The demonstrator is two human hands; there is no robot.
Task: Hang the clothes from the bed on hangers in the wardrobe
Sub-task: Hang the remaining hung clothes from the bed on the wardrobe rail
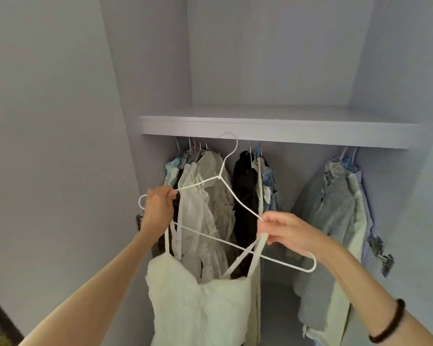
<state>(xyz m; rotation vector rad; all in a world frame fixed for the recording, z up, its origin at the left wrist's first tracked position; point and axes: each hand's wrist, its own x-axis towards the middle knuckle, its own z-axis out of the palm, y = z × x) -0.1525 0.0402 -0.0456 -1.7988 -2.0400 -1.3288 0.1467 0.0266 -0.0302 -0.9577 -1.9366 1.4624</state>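
A white wire hanger [229, 191] is held tilted in front of the open wardrobe, its hook up near the shelf edge. My left hand [158, 208] grips the hanger's left shoulder. My right hand [283, 232] pinches the right shoulder together with the straps of a white strappy dress [198, 300]. The dress hangs below the hanger by its thin straps, which run up to both hands. Its lower part is cut off by the frame's bottom edge.
Under the grey shelf [273, 128] hang three groups of clothes: pale tops [210, 196] on the left, a black garment [245, 196] in the middle, denim pieces [335, 221] on the right. Door hinges [380, 250] stick out on the right wall. The rail is hidden behind the shelf.
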